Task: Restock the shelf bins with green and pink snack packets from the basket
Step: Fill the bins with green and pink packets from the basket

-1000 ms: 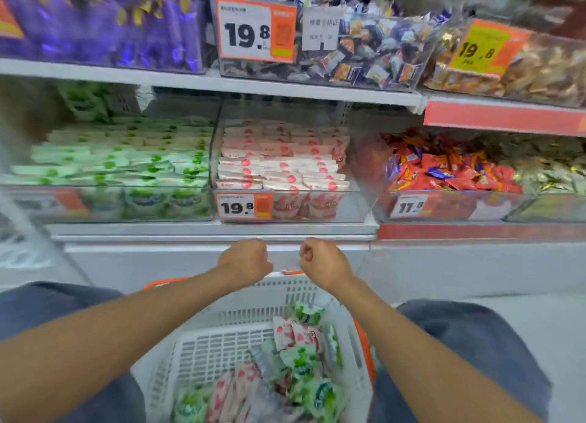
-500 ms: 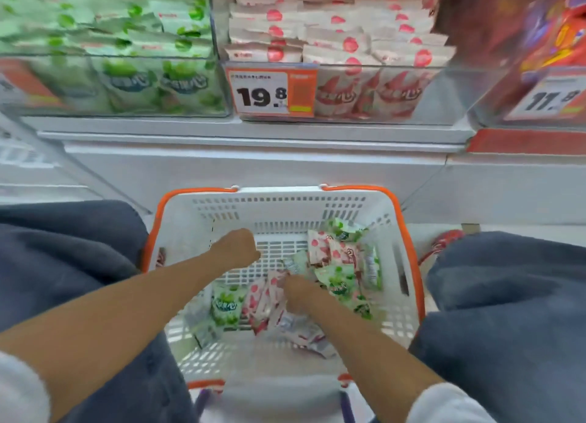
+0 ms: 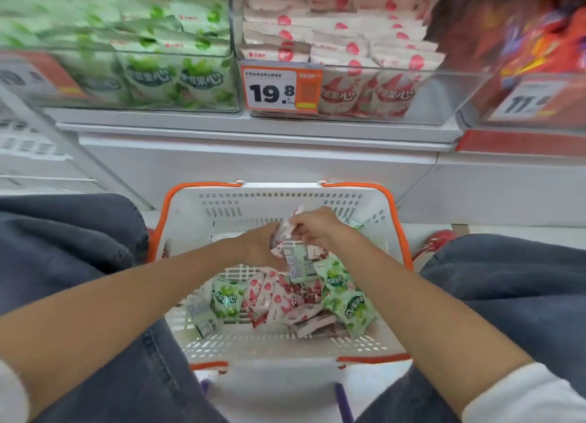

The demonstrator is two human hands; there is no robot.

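On my feed the left hand (image 3: 257, 246) and right hand (image 3: 318, 229) both curl round one bunch of pink packets (image 3: 283, 237), held inside the basket (image 3: 279, 200) above loose green packets (image 3: 352, 306) and pink ones

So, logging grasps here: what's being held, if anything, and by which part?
A bunch of pink packets: left hand grips its left side, right hand pinches its top.

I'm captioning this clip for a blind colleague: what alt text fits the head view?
The left hand and right hand hold a bunch of packets over a white, orange-rimmed basket of loose packets, green and pink. Above, a green-packet bin sits beside a pink-packet bin with a 19.8 price tag.
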